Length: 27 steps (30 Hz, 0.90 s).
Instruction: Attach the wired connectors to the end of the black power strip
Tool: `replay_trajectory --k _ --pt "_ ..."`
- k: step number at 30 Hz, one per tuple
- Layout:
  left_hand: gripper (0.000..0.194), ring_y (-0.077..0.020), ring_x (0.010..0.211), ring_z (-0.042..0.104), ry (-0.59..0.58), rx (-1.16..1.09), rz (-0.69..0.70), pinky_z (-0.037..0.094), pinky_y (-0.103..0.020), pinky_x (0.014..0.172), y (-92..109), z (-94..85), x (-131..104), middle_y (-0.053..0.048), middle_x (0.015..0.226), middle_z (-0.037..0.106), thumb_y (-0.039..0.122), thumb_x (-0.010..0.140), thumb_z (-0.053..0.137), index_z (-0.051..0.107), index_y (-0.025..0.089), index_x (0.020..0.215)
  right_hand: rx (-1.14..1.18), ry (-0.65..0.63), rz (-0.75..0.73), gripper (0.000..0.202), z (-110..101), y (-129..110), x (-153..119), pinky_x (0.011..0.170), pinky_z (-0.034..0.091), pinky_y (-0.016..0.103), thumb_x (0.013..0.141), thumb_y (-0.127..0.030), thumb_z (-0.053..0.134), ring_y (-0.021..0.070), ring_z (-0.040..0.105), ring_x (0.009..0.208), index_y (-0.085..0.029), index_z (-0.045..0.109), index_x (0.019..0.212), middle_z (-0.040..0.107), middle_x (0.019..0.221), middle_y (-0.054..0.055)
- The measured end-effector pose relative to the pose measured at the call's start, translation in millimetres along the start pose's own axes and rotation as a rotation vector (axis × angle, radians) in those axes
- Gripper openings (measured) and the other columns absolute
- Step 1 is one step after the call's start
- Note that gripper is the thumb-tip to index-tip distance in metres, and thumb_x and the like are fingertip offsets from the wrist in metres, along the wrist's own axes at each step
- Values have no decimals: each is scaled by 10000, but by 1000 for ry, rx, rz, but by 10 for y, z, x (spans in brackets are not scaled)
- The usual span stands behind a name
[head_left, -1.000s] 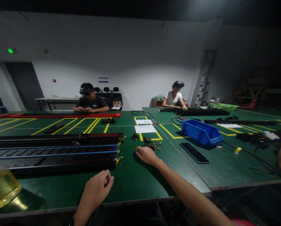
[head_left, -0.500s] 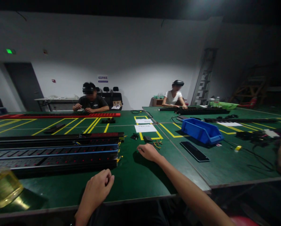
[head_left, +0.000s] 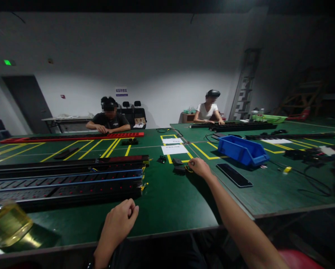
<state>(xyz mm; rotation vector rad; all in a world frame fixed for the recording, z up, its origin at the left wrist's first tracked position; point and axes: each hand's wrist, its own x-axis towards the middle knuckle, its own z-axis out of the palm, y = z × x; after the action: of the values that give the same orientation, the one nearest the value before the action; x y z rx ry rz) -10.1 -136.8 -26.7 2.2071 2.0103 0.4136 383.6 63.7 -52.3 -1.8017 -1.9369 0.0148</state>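
Observation:
My right hand [head_left: 200, 167] reaches over the green table with its fingers pinched at some small yellow wires [head_left: 188, 169]. Just left of it lie small black parts [head_left: 179, 167], and another small black piece [head_left: 162, 159] sits further left. My left hand [head_left: 119, 219] rests near the table's front edge, fingers curled; whether it holds anything is hidden. Beyond it, long black strips with blue edges and red dots [head_left: 69, 189] lie side by side, with yellow wire ends at their right.
A phone [head_left: 234, 175] and a blue bin [head_left: 242, 150] are to the right, beside black cables [head_left: 310, 179]. A bottle of yellow liquid [head_left: 10, 223] stands front left. White papers [head_left: 173, 150] lie mid-table. Two people [head_left: 108, 117] work across the table. Part of an arm shows far right.
My right hand has moved right, from beside the black parts to the yellow wires. More black parts show to its left. The person at the far left has lowered a raised hand to the red frame.

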Motion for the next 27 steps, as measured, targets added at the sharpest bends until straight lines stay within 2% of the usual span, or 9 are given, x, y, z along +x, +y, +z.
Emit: replay_trajectory --k 3,6,11,15,18,21,24,27 --pt "269 -142 676 565 7 1 6 291 -265 639 -7 2 0 7 758 618 357 1002 424 541 227 797 45 -80 18 250 7 -24 4 692 367 298 918 -231 592 222 638 880 -193 813 1029 740 1052 144" --pt "265 -140 673 565 20 -11 6 295 -266 640 -7 6 -2 6 763 628 357 995 437 551 227 794 61 -96 -4 240 2 -36 -12 696 370 298 905 -223 606 224 642 900 -165 815 1007 740 1056 158" --pt "266 -135 682 559 21 -18 4 296 -264 641 -3 3 -7 7 769 634 366 992 438 560 225 802 84 -119 6 202 8 -32 -31 702 389 286 881 -216 638 219 665 896 -202 811 984 766 1001 116" --pt "262 -143 687 566 12 -13 7 295 -270 642 -3 0 -11 6 777 630 362 994 434 555 228 805 125 -70 26 214 -17 -13 -13 706 405 289 892 -188 610 229 685 883 -187 811 965 775 995 131" --pt "261 -143 690 569 14 -14 16 297 -270 647 -7 8 -20 6 780 624 356 998 432 547 228 801 227 20 55 235 -62 -52 24 727 441 294 891 -193 593 233 694 880 -160 802 993 774 969 139" --pt "270 -138 694 570 19 -28 16 300 -265 647 -15 10 -28 12 773 617 362 1004 433 542 228 797 380 70 46 270 -84 -205 80 754 485 278 894 -218 571 211 701 878 -147 777 1053 772 969 123" --pt "264 -131 682 572 28 -82 -16 313 -255 635 -15 -26 -9 22 746 604 364 1002 444 567 231 810 507 -36 -44 293 -69 -500 136 704 500 269 888 -273 586 193 683 804 -142 751 1091 759 901 87" --pt "228 -137 678 588 106 -164 -34 357 -257 637 23 -109 71 24 740 604 363 993 472 620 237 874 576 -155 -195 284 -47 -922 141 672 489 266 863 -309 633 177 643 743 -151 754 1067 726 818 48"
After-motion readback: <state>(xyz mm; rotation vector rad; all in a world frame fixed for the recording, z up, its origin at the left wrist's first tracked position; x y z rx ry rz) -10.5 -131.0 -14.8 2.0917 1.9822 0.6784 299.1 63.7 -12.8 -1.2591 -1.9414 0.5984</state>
